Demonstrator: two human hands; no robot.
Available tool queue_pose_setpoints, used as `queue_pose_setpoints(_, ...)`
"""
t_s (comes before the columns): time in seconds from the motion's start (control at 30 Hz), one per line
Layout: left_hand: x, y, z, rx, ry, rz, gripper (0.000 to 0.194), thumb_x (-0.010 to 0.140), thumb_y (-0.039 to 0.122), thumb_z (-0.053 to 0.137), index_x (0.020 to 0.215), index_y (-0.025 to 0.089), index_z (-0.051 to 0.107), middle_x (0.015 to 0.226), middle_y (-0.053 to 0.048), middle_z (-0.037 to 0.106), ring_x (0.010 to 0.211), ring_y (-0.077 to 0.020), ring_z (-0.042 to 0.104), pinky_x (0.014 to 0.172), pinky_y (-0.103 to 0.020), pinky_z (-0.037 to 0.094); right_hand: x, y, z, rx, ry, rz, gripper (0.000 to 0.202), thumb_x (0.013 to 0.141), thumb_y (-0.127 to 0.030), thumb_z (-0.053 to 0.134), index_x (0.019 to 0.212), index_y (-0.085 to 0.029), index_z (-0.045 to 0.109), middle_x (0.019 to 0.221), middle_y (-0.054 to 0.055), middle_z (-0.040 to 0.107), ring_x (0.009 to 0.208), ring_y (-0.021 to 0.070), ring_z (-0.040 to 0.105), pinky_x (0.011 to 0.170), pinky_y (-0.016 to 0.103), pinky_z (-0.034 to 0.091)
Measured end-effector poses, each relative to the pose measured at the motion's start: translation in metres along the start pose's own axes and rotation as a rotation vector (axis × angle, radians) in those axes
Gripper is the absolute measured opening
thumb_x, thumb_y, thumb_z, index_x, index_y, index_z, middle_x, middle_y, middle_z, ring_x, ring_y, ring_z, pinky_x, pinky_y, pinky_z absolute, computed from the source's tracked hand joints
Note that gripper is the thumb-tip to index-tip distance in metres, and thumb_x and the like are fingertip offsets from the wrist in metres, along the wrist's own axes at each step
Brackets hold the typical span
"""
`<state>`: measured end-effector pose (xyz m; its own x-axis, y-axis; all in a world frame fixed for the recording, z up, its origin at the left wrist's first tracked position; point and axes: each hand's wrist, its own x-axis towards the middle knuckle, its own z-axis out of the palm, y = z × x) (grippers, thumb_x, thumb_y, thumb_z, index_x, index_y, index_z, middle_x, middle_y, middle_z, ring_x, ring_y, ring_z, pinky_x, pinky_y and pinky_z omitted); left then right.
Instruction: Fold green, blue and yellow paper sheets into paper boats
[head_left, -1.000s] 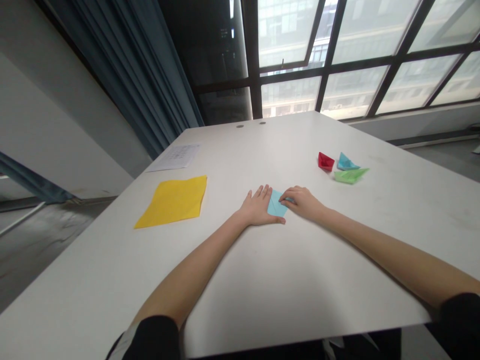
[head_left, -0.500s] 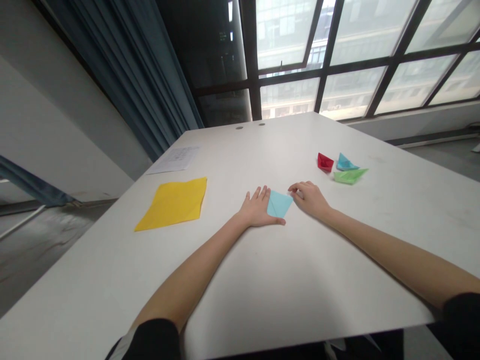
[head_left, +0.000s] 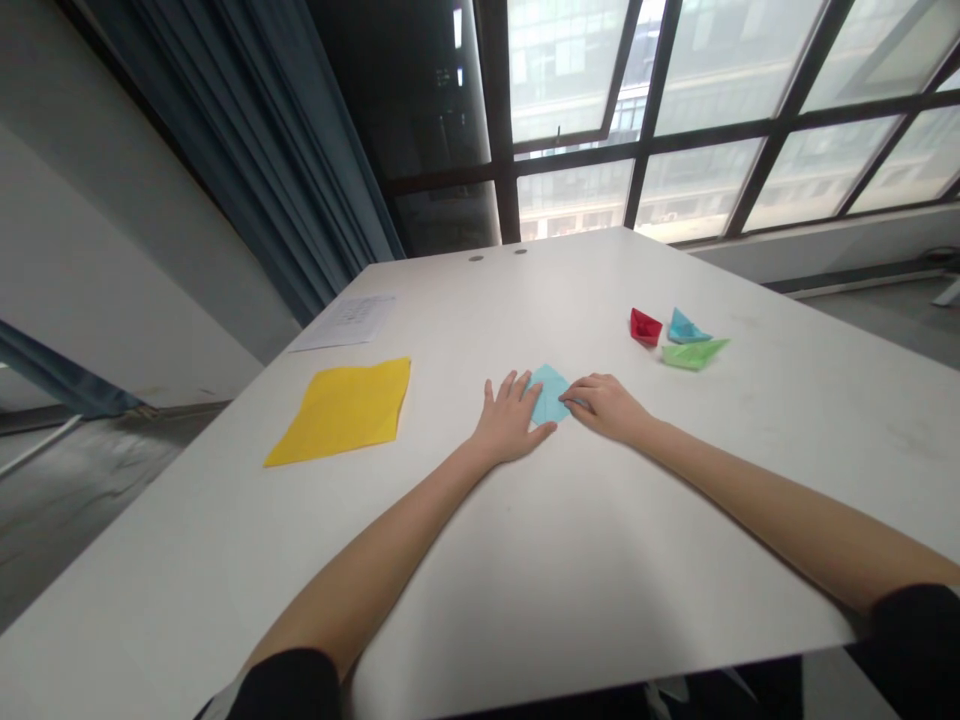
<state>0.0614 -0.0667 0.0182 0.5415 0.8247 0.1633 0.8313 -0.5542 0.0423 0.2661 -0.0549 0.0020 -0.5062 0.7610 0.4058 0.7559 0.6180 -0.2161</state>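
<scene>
A light blue sheet of folded paper lies on the white table between my two hands. My left hand rests flat with its fingers spread, the fingertips on the paper's left edge and the thumb near its lower corner. From the other side, my right hand pinches the right corner of the paper between thumb and fingers. Part of that corner is hidden behind the fingertips.
Three folded paper boats stand to the right: red, blue and green. A yellow square stack lies at the left, with a printed sheet behind it. The white table ends near my body.
My right hand has moved left onto the paper and now pinches its right corner. The paper's outline has changed, with a point now at the top. My left hand stays spread beside it.
</scene>
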Motion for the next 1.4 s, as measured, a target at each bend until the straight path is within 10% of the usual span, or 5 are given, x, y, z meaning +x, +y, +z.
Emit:
queue_pose_setpoints(0.27, -0.010, 0.029, 0.001, 0.064, 0.006, -0.042, 0.048, 0.087, 0.046, 0.029, 0.122, 0.014, 0.042, 0.126, -0.014, 0.046, 0.116, -0.0257, 0.041, 0.096, -0.046, 0.030, 0.001, 0.000, 0.000, -0.145, 0.056, 0.135, 0.027, 0.084, -0.029, 0.043, 0.092, -0.020, 0.068, 0.087, 0.007, 0.066, 0.085, 0.0212, 0.054, 0.079, 0.037, 0.036)
queue_pose_setpoints(0.6, -0.011, 0.036, -0.001, 0.051, -0.146, -0.079, 0.063, 0.087, 0.051, 0.021, 0.130, 0.007, 0.034, 0.139, -0.018, 0.030, 0.128, -0.0316, 0.026, 0.098, -0.049, 0.028, 0.028, 0.009, 0.000, 0.043, -0.147, -0.239, 0.045, 0.087, -0.022, 0.030, 0.132, -0.021, 0.037, 0.137, 0.004, 0.039, 0.129, 0.0229, 0.028, 0.101, 0.046, 0.025)
queue_pose_setpoints(0.87, -0.011, 0.038, -0.007, 0.044, -0.257, -0.095, 0.066, 0.086, 0.051, 0.022, 0.134, 0.006, 0.027, 0.144, -0.018, 0.017, 0.131, -0.0320, 0.017, 0.100, -0.051, 0.026, 0.031, 0.017, 0.013, 0.016, -0.373, -0.148, 0.046, 0.090, -0.030, 0.022, 0.136, -0.032, 0.027, 0.144, 0.002, 0.024, 0.130, 0.0256, 0.023, 0.101, 0.057, 0.018)
queue_pose_setpoints(1.4, -0.015, 0.037, -0.006, 0.062, -0.246, -0.083, 0.069, 0.086, 0.053, 0.018, 0.135, 0.005, 0.024, 0.144, -0.017, 0.017, 0.132, -0.0289, 0.016, 0.101, -0.048, 0.025, 0.022, 0.049, 0.011, -0.056, -0.251, 0.191, 0.053, 0.090, -0.043, 0.014, 0.140, -0.024, 0.015, 0.144, 0.004, 0.021, 0.131, 0.0264, 0.020, 0.102, 0.056, 0.021)
